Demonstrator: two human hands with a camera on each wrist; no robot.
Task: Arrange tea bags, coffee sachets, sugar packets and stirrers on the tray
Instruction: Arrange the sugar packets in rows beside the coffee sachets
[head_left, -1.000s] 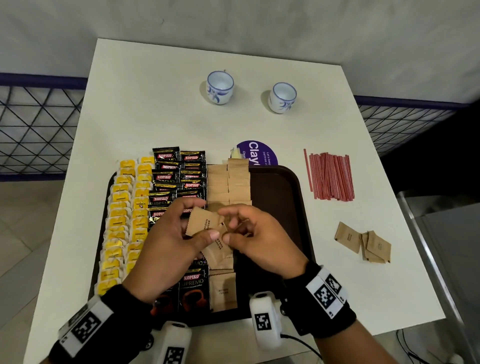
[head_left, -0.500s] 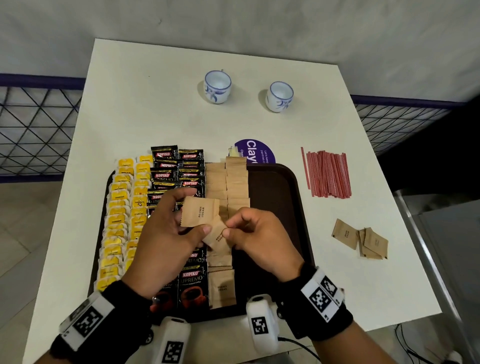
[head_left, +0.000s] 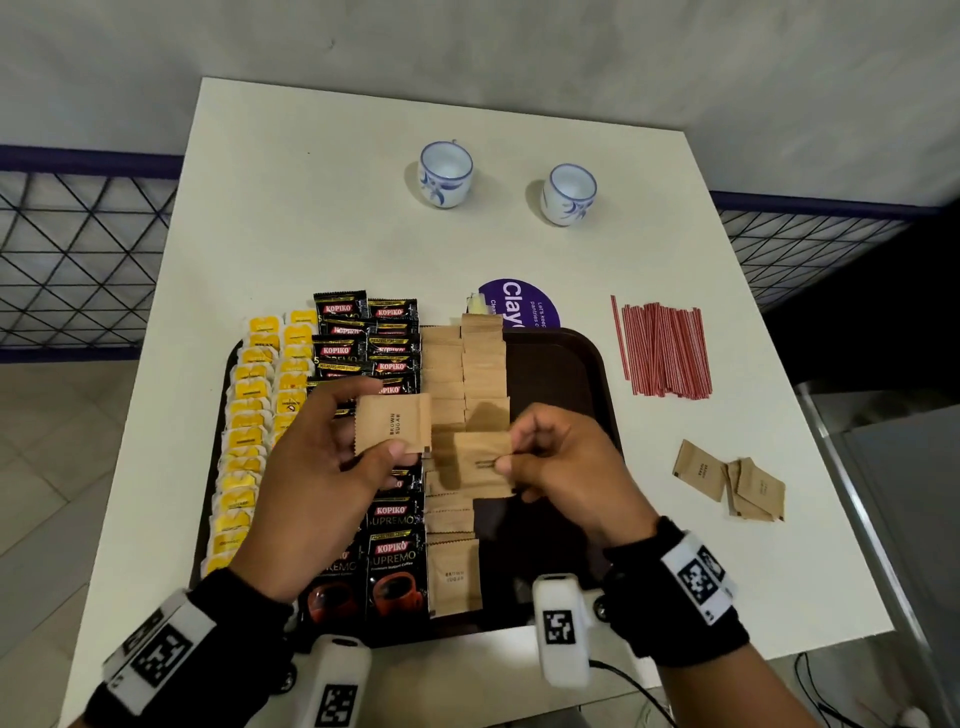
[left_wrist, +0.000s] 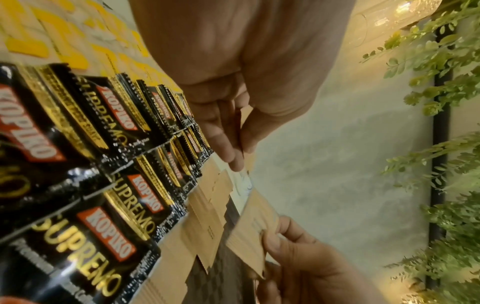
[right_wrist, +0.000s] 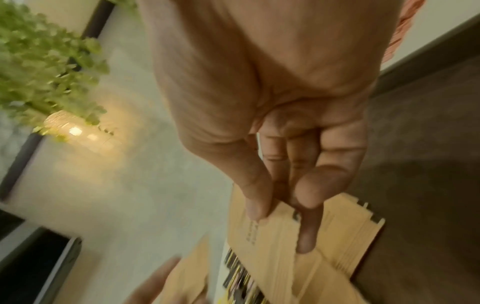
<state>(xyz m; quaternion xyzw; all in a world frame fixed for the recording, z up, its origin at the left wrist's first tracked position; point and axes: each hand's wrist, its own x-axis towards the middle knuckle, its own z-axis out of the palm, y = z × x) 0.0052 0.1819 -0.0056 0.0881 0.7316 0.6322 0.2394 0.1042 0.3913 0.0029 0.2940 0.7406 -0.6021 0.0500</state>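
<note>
Over the tray's (head_left: 566, 358) middle, the left hand (head_left: 322, 467) pinches one brown sugar packet (head_left: 393, 430), the right hand (head_left: 561, 462) another (head_left: 480, 462); each should land overlapped, edges squared to the sugar rows (head_left: 465, 371).

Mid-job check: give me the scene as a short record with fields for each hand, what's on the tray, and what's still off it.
left hand: left hand pinches one brown sugar packet above the tray
right hand: right hand pinches a second sugar packet over the sugar rows
tray: tray holds yellow tea bags, black coffee sachets, sugar rows; right part bare
off tray: red stirrers and loose sugar packets on the table, right of the tray
other: two cups at the far side
</note>
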